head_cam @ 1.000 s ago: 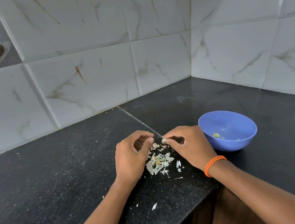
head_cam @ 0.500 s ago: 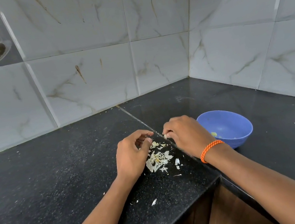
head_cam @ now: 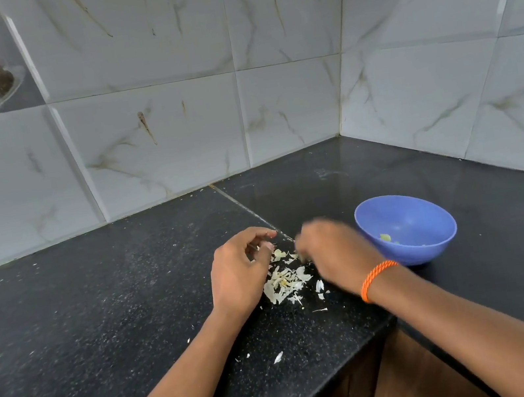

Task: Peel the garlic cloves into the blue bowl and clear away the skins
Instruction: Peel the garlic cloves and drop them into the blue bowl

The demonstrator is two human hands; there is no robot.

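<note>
Evidently our left hand (head_cam: pixel 236 273) curls loosely, its contents hidden, our blurred right hand (head_cam: pixel 335 253) unreadable; the papery skins (head_cam: pixel 285 281), light and fragile, want gathering by gentle pinching.

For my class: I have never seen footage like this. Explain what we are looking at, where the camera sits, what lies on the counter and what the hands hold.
No machine here: a camera worn on a person's head looks down at their two bare hands. On the black counter lies a pile of garlic skins, with a blue bowl to its right holding a few pale bits. The left hand has curled fingers beside the pile; whether it holds a clove is hidden. The right hand, with an orange wristband, is blurred over the skins, so its hold cannot be told.
</note>
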